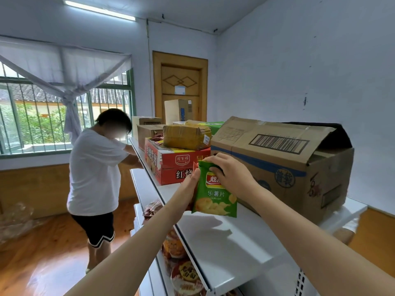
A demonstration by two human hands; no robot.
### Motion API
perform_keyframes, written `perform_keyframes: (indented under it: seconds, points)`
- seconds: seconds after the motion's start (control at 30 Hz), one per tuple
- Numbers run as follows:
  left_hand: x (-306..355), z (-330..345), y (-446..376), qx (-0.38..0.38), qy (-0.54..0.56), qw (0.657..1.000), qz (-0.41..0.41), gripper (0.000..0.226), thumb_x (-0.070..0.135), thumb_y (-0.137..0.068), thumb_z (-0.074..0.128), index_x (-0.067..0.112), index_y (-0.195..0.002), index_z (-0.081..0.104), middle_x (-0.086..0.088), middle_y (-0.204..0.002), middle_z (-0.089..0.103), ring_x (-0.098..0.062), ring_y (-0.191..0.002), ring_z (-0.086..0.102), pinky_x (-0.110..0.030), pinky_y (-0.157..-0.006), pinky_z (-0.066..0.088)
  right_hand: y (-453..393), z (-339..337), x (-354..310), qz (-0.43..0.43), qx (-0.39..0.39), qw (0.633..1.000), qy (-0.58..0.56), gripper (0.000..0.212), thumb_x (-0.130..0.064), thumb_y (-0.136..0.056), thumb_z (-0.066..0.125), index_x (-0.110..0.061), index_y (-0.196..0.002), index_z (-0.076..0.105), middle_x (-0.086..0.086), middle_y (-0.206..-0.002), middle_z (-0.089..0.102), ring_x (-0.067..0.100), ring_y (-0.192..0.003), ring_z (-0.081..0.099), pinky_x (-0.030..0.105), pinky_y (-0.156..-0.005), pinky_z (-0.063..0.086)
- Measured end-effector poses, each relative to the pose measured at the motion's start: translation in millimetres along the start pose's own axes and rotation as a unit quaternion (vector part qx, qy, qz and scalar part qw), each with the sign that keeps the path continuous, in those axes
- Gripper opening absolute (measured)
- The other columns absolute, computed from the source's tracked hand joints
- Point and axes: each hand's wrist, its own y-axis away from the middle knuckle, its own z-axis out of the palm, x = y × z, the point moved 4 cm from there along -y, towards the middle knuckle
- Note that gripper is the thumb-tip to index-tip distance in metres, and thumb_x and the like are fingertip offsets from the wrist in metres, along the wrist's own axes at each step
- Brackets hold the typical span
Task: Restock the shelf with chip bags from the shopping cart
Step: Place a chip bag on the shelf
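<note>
A green chip bag (215,198) stands upright on the white top shelf (235,248), between a red carton and a big brown box. My right hand (229,174) pinches its top edge from above. My left hand (189,185) presses against its left side, where a sliver of an orange-red bag (195,167) shows just behind the green one. The shopping cart is out of view.
A red carton (171,165) with a taped parcel (186,136) on it sits left of the bag; a large open cardboard box (284,165) sits right. Lower shelves hold snack packs (183,272). Another person (96,178) in a white shirt stands at the shelf's far end.
</note>
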Motion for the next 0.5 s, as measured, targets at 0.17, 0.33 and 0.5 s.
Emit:
perform_keyframes:
  seconds: [0.17, 0.33, 0.5]
  points:
    - [-6.2, 5.7, 0.6, -0.026, -0.106, 0.994, 0.018, 0.049, 0.038, -0.081, 0.077, 0.030, -0.122, 0.050, 0.010, -0.106, 0.068, -0.004, -0.091, 0.069, -0.013, -0.064, 0.053, 4.6, 4.2, -3.0, -0.013, 0.044, 0.999, -0.005, 0.029, -0.022, -0.097, 0.057, -0.029, -0.126, 0.061, -0.009, -0.116, 0.061, 0.009, -0.105, 0.058, 0.029, -0.083, 0.056]
    - [-10.6, 6.4, 0.0, 0.004, -0.078, 0.996, 0.033, 0.048, 0.029, -0.082, 0.078, 0.028, -0.122, 0.053, 0.008, -0.106, 0.070, -0.007, -0.092, 0.070, -0.014, -0.066, 0.054, 16.4, 1.6, 3.0, 0.035, 0.101, 0.994, 0.035, 0.044, -0.042, -0.093, 0.059, -0.028, -0.135, 0.052, -0.009, -0.128, 0.055, 0.010, -0.118, 0.047, 0.038, -0.102, 0.044]
    - [-13.2, 1.3, -0.1, 0.038, 0.021, 0.999, 0.023, 0.050, 0.027, -0.080, 0.080, 0.027, -0.123, 0.053, 0.004, -0.107, 0.071, -0.013, -0.094, 0.071, -0.023, -0.072, 0.058, 35.1, 11.4, 19.7, 0.207, 0.082, 0.961, -0.164, 0.096, -0.067, -0.079, 0.062, -0.033, -0.154, 0.012, -0.004, -0.158, 0.025, 0.013, -0.142, 0.029, 0.040, -0.110, 0.039]
